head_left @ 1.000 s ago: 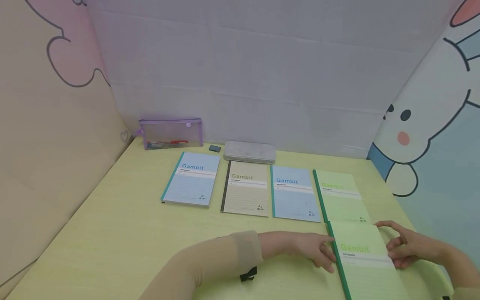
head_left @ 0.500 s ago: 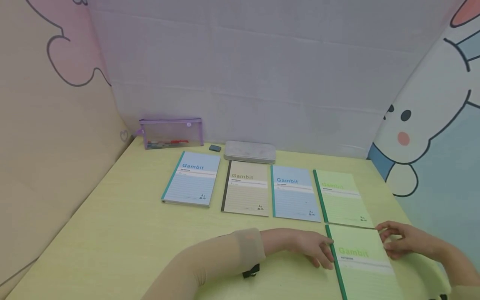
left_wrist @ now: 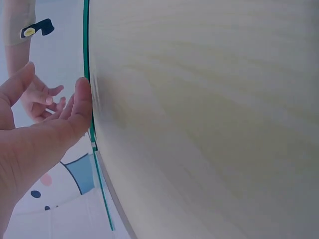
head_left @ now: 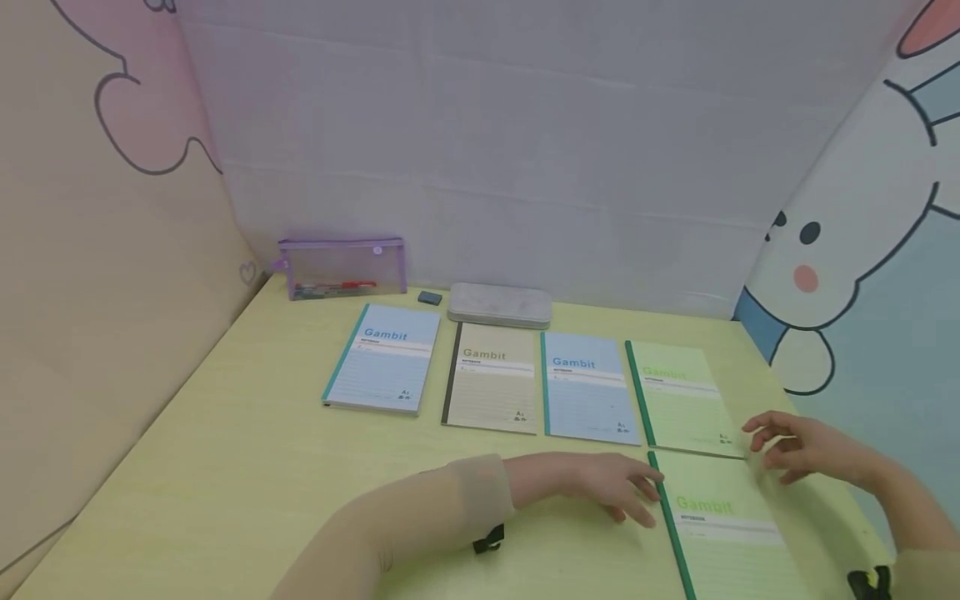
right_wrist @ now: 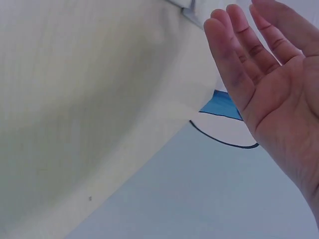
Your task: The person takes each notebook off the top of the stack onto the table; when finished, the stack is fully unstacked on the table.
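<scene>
A green notebook (head_left: 723,517) with a dark green spine lies at the front right of the table, its lower end cut off by the frame. Directly behind it lies a second green notebook (head_left: 678,396). My left hand (head_left: 618,487) is at the front notebook's spine, fingers loosely extended; in the left wrist view its fingertips (left_wrist: 83,97) are close against the green spine edge (left_wrist: 86,45). Raised off the front notebook's right edge, my right hand (head_left: 806,446) has relaxed fingers and holds nothing. The right wrist view shows its palm (right_wrist: 284,99) with nothing in it.
Left of the green notebooks lie a blue notebook (head_left: 591,387), a beige notebook (head_left: 491,379) and another blue notebook (head_left: 384,358). Behind them are a grey metal case (head_left: 500,305), an eraser (head_left: 430,297) and a purple-edged pencil pouch (head_left: 343,268) with pens, against the back wall.
The front green notebook has slid slightly toward me, off the rear one's lower edge, so a thin gap shows. My right hand has left its right edge and risen; my left fingers have loosened.
</scene>
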Available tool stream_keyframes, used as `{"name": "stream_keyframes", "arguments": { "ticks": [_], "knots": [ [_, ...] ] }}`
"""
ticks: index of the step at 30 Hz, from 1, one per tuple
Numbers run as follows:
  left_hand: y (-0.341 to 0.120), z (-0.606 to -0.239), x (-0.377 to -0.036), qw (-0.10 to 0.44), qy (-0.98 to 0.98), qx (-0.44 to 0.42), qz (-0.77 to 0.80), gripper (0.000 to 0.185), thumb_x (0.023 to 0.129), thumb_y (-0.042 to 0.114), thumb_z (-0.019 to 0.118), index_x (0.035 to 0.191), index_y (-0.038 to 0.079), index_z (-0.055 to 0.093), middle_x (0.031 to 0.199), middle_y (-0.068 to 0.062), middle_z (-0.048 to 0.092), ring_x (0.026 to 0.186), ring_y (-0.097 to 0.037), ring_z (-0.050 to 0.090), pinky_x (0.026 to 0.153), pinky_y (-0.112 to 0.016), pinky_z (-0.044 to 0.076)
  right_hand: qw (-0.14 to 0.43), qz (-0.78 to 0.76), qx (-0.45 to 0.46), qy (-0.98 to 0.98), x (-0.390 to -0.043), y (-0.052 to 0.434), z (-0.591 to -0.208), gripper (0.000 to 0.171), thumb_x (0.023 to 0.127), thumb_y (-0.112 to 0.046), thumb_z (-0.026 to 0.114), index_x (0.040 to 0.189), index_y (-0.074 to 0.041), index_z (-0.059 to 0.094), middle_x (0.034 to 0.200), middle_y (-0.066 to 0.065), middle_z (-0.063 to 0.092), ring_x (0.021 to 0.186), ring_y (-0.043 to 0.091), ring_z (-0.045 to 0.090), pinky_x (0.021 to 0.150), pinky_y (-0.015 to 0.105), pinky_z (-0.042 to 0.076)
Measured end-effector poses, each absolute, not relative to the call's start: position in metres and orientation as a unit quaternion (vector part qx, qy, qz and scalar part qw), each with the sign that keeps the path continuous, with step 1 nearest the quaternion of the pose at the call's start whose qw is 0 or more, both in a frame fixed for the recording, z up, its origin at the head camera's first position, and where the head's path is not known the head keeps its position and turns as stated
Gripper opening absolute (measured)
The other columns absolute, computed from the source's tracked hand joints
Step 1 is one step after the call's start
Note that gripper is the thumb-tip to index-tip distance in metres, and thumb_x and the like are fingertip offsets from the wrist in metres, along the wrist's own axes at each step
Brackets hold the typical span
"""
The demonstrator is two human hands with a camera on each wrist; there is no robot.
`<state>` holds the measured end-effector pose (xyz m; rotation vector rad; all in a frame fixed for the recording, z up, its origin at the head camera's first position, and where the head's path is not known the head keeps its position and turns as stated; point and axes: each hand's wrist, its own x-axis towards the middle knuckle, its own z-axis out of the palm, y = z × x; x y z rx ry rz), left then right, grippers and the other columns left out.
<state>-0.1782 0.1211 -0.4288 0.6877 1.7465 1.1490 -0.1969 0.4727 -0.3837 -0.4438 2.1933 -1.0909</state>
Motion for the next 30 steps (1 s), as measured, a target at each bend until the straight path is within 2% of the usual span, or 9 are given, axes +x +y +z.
{"name": "stream_keyframes", "arguments": {
  "ticks": [3,4,9,11,14,17,20,27,30],
  "knots": [
    [0.112,-0.426,-0.184,0.435,0.712,0.304,0.459,0.063,0.086,0.011,0.069,0.142,0.021,0.042,0.124,0.009,0.059,0.095,-0.003,0.060,0.074,-0.022,0.052,0.280,-0.387,-0.188,0.858,-0.201,0.462,-0.369,0.030,0.098,-0.007,0.048,0.127,-0.014,0.045,0.109,0.004,0.055,0.092,0.010,0.062,0.067,0.039,0.056],
    [0.108,-0.424,-0.186,0.427,0.714,0.315,0.456,0.061,0.087,0.012,0.068,0.141,0.022,0.042,0.124,0.010,0.058,0.100,-0.002,0.058,0.076,-0.022,0.051,0.261,-0.375,-0.193,0.868,-0.202,0.457,-0.365,0.031,0.097,-0.007,0.050,0.127,-0.014,0.045,0.108,0.001,0.055,0.091,0.008,0.062,0.066,0.037,0.056],
    [0.085,-0.411,-0.196,0.376,0.734,0.358,0.438,0.057,0.087,0.020,0.069,0.139,0.020,0.046,0.125,0.010,0.057,0.111,-0.005,0.055,0.085,-0.019,0.047,0.154,-0.313,-0.222,0.910,-0.209,0.431,-0.348,0.037,0.093,-0.009,0.059,0.126,-0.001,0.045,0.102,-0.009,0.058,0.085,0.001,0.062,0.062,0.030,0.055],
    [0.076,-0.406,-0.199,0.357,0.742,0.367,0.434,0.056,0.087,0.021,0.069,0.138,0.020,0.047,0.124,0.010,0.058,0.112,-0.007,0.055,0.087,-0.018,0.046,0.114,-0.288,-0.234,0.921,-0.212,0.419,-0.342,0.037,0.091,-0.010,0.062,0.124,0.001,0.047,0.100,-0.007,0.060,0.084,0.000,0.061,0.061,0.028,0.054],
    [0.063,-0.397,-0.203,0.329,0.753,0.383,0.423,0.056,0.087,0.022,0.069,0.138,0.018,0.047,0.125,0.008,0.058,0.116,-0.012,0.054,0.089,-0.018,0.045,0.070,-0.256,-0.244,0.933,-0.217,0.400,-0.332,0.036,0.090,-0.014,0.065,0.121,-0.004,0.052,0.102,-0.002,0.060,0.086,-0.002,0.060,0.064,0.024,0.053],
    [0.049,-0.389,-0.208,0.296,0.766,0.399,0.407,0.055,0.087,0.023,0.069,0.138,0.017,0.047,0.126,0.005,0.058,0.119,-0.016,0.053,0.092,-0.018,0.044,0.050,-0.235,-0.241,0.940,-0.222,0.380,-0.321,0.034,0.090,-0.019,0.066,0.121,-0.010,0.054,0.107,0.004,0.060,0.090,-0.004,0.057,0.068,0.023,0.052],
    [0.033,-0.380,-0.211,0.265,0.784,0.405,0.388,0.055,0.088,0.026,0.068,0.138,0.019,0.047,0.126,0.005,0.057,0.119,-0.013,0.052,0.092,-0.019,0.044,0.043,-0.229,-0.237,0.943,-0.226,0.359,-0.311,0.033,0.090,-0.024,0.065,0.120,-0.013,0.055,0.111,0.004,0.059,0.093,-0.002,0.056,0.072,0.022,0.050],
    [-0.012,-0.358,-0.214,0.192,0.824,0.394,0.358,0.058,0.087,0.032,0.068,0.139,0.025,0.044,0.129,0.008,0.055,0.119,-0.009,0.049,0.097,-0.027,0.044,-0.006,-0.253,-0.253,0.934,-0.233,0.308,-0.302,0.035,0.090,-0.024,0.066,0.121,-0.013,0.056,0.110,0.004,0.062,0.096,0.015,0.059,0.076,0.019,0.050],
    [-0.032,-0.352,-0.217,0.158,0.839,0.387,0.349,0.060,0.087,0.034,0.068,0.140,0.024,0.043,0.130,0.009,0.054,0.122,-0.010,0.047,0.101,-0.033,0.042,-0.025,-0.269,-0.263,0.926,-0.236,0.287,-0.302,0.037,0.090,-0.023,0.066,0.124,-0.012,0.056,0.110,0.005,0.062,0.095,0.017,0.058,0.080,0.018,0.049]
  ]
}}
